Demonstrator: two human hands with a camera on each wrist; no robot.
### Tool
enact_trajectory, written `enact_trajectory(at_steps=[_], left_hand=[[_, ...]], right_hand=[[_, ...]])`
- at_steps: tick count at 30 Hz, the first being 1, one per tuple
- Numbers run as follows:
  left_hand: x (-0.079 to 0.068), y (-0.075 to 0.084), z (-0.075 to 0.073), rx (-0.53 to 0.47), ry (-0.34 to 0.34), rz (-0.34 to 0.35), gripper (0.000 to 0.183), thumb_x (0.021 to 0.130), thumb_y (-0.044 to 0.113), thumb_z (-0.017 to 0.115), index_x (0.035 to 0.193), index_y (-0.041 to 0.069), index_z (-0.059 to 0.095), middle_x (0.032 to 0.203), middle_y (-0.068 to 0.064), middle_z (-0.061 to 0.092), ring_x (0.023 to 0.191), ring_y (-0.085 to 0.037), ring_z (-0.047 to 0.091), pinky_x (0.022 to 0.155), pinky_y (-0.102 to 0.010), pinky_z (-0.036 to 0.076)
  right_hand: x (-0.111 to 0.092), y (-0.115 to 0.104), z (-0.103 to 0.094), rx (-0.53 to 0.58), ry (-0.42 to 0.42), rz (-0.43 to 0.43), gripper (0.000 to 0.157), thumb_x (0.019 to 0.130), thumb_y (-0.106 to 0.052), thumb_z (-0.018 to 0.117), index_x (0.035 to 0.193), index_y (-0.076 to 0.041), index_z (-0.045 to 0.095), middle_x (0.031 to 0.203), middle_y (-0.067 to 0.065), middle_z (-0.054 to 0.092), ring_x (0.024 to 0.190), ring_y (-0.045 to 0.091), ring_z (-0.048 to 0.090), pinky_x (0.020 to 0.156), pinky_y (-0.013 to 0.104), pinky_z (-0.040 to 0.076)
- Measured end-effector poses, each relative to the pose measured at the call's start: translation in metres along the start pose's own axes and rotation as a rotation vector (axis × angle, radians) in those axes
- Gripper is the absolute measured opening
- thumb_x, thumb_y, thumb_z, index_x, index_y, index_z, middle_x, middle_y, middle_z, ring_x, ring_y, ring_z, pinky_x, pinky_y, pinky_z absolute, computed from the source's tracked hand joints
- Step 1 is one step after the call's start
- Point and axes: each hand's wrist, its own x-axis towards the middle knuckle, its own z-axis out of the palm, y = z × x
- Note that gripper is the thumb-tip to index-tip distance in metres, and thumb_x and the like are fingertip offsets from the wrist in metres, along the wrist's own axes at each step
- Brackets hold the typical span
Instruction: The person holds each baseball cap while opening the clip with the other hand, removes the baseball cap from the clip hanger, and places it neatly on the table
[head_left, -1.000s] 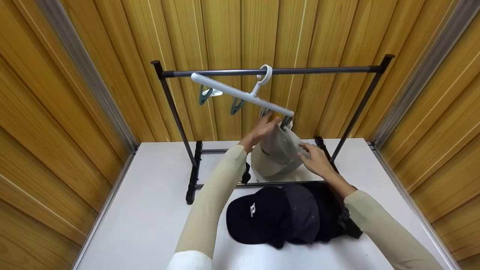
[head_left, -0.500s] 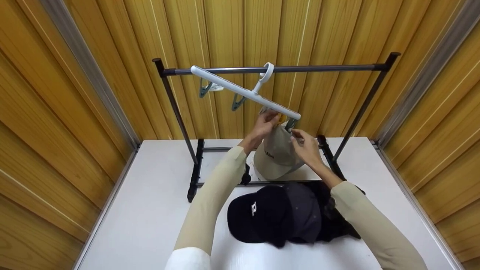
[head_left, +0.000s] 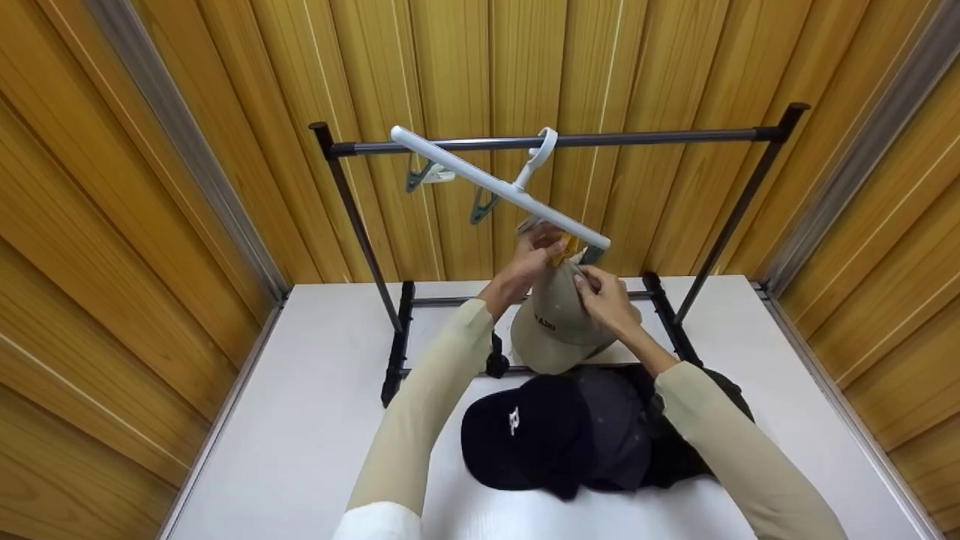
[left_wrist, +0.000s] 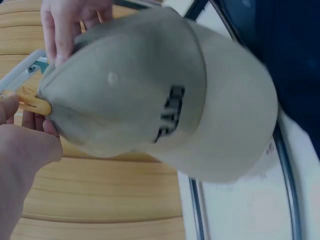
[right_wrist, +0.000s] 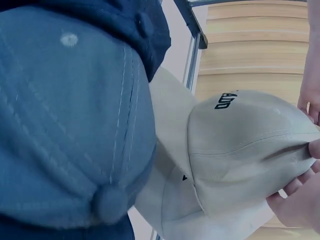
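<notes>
A beige cap [head_left: 562, 319] with dark lettering hangs crown-up, brim toward me, below the low right end of a tilted white clip hanger [head_left: 499, 186]. My left hand [head_left: 523, 264] pinches a yellow clip [left_wrist: 36, 104] on the hanger, its tip right at the cap's crown. With thumb and fingers my right hand [head_left: 609, 300] pinches the fabric at the top of the crown, close to a green clip [head_left: 592, 254]. In the right wrist view, a paler cap [right_wrist: 182, 212] shows partly behind the beige one.
The hanger hooks over the bar of a dark metal rack [head_left: 660, 138]. Two more green clips hang from its left half. In front of the rack, a navy cap [head_left: 525, 435] and several dark caps lie overlapping on the white table [head_left: 300, 420]. Ribbed wood-look walls enclose the table.
My right hand has moved in from beside the cap to pinch its crown. The hanger's right end has dipped and shifted slightly right. My left hand stays at the yellow clip.
</notes>
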Motion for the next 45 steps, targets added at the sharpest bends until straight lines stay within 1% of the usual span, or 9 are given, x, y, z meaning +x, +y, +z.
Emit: enact_trajectory(at_steps=[6, 13, 20, 24, 28, 31, 37, 41, 45], left_hand=[[0.0, -0.001, 0.005, -0.127, 0.068, -0.015, 0.016, 0.1, -0.003, 0.059, 0.114, 0.004, 0.055, 0.107, -0.001, 0.06, 0.103, -0.012, 0.058, 0.086, -0.023, 0.048], [-0.003, -0.001, 0.01, -0.081, 0.12, -0.015, 0.02, 0.098, -0.004, 0.061, 0.097, 0.014, 0.052, 0.098, -0.002, 0.059, 0.095, -0.012, 0.056, 0.085, -0.023, 0.048], [-0.007, -0.001, 0.007, -0.058, 0.133, 0.03, 0.017, 0.096, -0.004, 0.064, 0.093, 0.01, 0.055, 0.089, 0.003, 0.056, 0.09, -0.01, 0.057, 0.083, -0.023, 0.05], [-0.008, 0.001, 0.0, 0.046, 0.08, 0.028, 0.01, 0.1, 0.003, 0.061, 0.109, 0.003, 0.057, 0.106, -0.003, 0.062, 0.105, -0.015, 0.062, 0.093, -0.029, 0.051], [-0.01, 0.002, -0.015, 0.175, 0.011, 0.009, 0.032, 0.105, 0.01, 0.055, 0.135, -0.001, 0.052, 0.14, -0.014, 0.057, 0.133, -0.027, 0.056, 0.111, -0.04, 0.047], [-0.018, 0.002, -0.034, 0.396, -0.067, 0.009, 0.042, 0.107, 0.012, 0.05, 0.147, -0.002, 0.046, 0.152, -0.02, 0.049, 0.144, -0.034, 0.047, 0.119, -0.046, 0.039], [-0.075, -0.005, -0.086, 1.303, -0.137, 0.181, 0.047, 0.101, 0.016, 0.062, 0.145, 0.005, 0.051, 0.149, -0.02, 0.055, 0.142, -0.04, 0.046, 0.117, -0.057, 0.038], [-0.133, -0.015, -0.134, 1.446, -0.042, 0.278, 0.054, 0.095, 0.012, 0.071, 0.145, 0.004, 0.052, 0.15, -0.024, 0.052, 0.143, -0.044, 0.044, 0.115, -0.063, 0.036], [-0.184, -0.023, -0.182, 1.448, 0.089, 0.258, 0.058, 0.093, 0.01, 0.073, 0.146, 0.003, 0.051, 0.152, -0.027, 0.049, 0.143, -0.046, 0.043, 0.114, -0.063, 0.037]], right_hand=[[0.0, -0.005, 0.012, 0.03, -0.009, 0.017, 0.026, 0.101, 0.0, 0.052, 0.122, 0.009, 0.065, 0.115, 0.027, 0.072, 0.108, 0.035, 0.07, 0.084, 0.023, 0.051], [-0.004, -0.007, 0.02, 0.036, -0.035, 0.082, 0.025, 0.1, 0.002, 0.05, 0.118, 0.011, 0.063, 0.107, 0.026, 0.07, 0.09, 0.019, 0.063, 0.077, 0.023, 0.045], [-0.009, -0.01, 0.034, 0.079, -0.062, 0.093, 0.025, 0.103, -0.001, 0.049, 0.12, 0.008, 0.065, 0.097, 0.016, 0.066, 0.086, 0.016, 0.056, 0.076, 0.025, 0.043], [-0.012, -0.011, 0.034, 0.126, -0.095, 0.132, 0.029, 0.105, -0.003, 0.046, 0.126, 0.01, 0.061, 0.11, 0.022, 0.066, 0.101, 0.026, 0.061, 0.085, 0.029, 0.046], [-0.014, -0.01, 0.031, 0.152, -0.115, 0.173, 0.034, 0.106, -0.004, 0.043, 0.134, 0.011, 0.056, 0.128, 0.029, 0.063, 0.119, 0.036, 0.06, 0.097, 0.036, 0.047], [-0.016, -0.008, 0.029, 0.169, -0.11, 0.179, 0.035, 0.106, -0.005, 0.043, 0.135, 0.01, 0.055, 0.131, 0.03, 0.062, 0.119, 0.036, 0.059, 0.095, 0.033, 0.047], [-0.018, -0.005, 0.029, 0.271, -0.082, 0.19, 0.031, 0.107, -0.006, 0.045, 0.132, 0.007, 0.059, 0.124, 0.023, 0.064, 0.103, 0.018, 0.059, 0.085, 0.023, 0.043], [-0.016, -0.009, 0.028, 0.358, -0.035, 0.207, 0.029, 0.107, -0.006, 0.047, 0.13, 0.005, 0.061, 0.113, 0.014, 0.066, 0.094, 0.011, 0.056, 0.084, 0.023, 0.043], [-0.014, -0.018, 0.026, 0.449, -0.022, 0.239, 0.03, 0.107, -0.004, 0.045, 0.133, 0.008, 0.057, 0.12, 0.013, 0.064, 0.103, 0.013, 0.056, 0.094, 0.026, 0.042]])
